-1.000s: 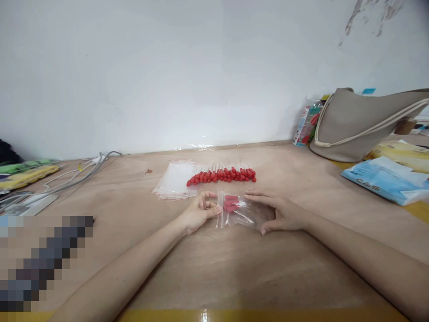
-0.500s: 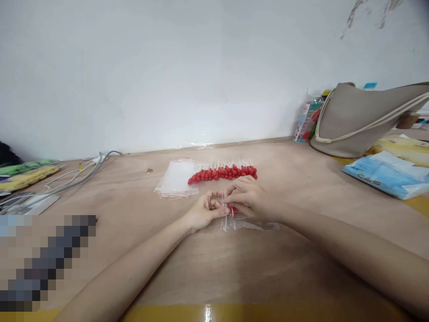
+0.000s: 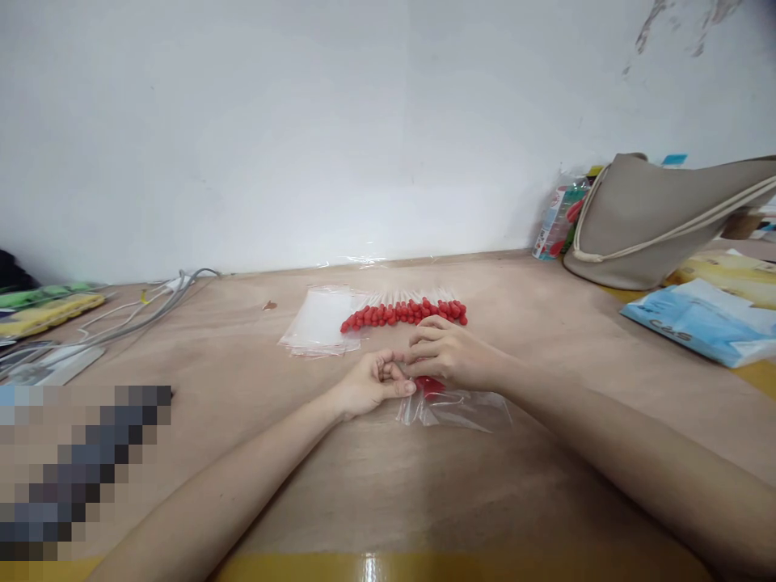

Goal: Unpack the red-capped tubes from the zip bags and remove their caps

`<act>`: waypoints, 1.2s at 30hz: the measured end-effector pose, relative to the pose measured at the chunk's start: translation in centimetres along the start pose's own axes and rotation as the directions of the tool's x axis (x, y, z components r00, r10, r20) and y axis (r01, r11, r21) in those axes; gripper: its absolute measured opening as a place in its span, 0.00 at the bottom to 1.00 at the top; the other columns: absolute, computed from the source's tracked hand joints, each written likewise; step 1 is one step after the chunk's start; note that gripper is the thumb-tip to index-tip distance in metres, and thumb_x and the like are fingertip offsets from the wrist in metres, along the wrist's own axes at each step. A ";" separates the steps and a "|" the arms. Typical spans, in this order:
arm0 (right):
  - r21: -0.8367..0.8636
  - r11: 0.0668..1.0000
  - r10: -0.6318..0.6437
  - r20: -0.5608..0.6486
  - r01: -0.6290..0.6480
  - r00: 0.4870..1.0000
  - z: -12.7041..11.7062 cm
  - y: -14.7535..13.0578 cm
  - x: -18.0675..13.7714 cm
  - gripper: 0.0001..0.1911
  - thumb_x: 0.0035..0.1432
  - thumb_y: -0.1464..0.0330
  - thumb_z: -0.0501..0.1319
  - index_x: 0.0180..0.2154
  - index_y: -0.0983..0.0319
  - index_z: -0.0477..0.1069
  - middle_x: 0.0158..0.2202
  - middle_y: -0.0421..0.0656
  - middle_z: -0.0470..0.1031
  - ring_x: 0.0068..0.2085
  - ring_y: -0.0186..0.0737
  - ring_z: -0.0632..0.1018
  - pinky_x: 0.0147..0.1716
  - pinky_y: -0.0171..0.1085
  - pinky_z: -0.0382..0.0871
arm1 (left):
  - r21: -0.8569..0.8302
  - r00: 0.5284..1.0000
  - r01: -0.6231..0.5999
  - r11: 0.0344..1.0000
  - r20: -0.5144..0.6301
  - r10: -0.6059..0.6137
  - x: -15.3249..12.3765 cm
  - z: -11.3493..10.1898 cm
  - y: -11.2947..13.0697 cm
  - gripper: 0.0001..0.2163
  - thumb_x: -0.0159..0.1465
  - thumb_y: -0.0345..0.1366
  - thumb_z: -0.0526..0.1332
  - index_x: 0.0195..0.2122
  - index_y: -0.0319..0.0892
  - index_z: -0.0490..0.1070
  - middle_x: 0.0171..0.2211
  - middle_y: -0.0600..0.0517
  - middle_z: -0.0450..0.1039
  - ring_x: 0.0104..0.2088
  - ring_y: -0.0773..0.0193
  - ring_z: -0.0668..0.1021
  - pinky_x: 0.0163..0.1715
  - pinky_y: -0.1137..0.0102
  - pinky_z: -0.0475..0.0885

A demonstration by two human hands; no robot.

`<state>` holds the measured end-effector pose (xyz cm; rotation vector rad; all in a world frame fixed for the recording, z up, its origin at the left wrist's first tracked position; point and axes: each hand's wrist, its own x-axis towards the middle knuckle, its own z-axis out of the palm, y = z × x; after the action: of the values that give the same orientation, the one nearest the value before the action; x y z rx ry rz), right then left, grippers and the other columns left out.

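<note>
At the worktop point(image 3: 339, 493), the right hand point(image 3: 454, 354) has moved from the right end of the clear zip-lock bag point(image 3: 476, 410) to its mouth, beside the left hand point(image 3: 369, 388), so the work now appears centred there. The left hand pinches that edge; whether the right's narrowed fingers grip it cannot be told. The bag lies at centre frame, its red contents point(image 3: 432, 387) partly covered.
</note>
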<state>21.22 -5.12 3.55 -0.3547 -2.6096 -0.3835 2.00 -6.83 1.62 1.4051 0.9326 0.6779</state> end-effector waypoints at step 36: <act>0.376 0.785 0.548 -0.051 -0.493 0.835 -0.5 -1.9 -2.4 0.08 0.56 0.68 0.55 0.39 0.63 0.65 0.36 0.46 0.70 0.38 0.38 0.71 0.38 0.39 0.65 | 0.794 0.842 -0.237 0.560 -0.120 0.526 -0.3 0.6 -1.8 0.10 0.56 0.22 0.53 0.32 0.40 0.71 0.30 0.52 0.64 0.34 0.66 0.69 0.34 0.72 0.65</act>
<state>22.87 -7.49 2.42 -0.8559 -2.2336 0.2366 2.10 -7.53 -0.16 2.3641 1.2833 0.9477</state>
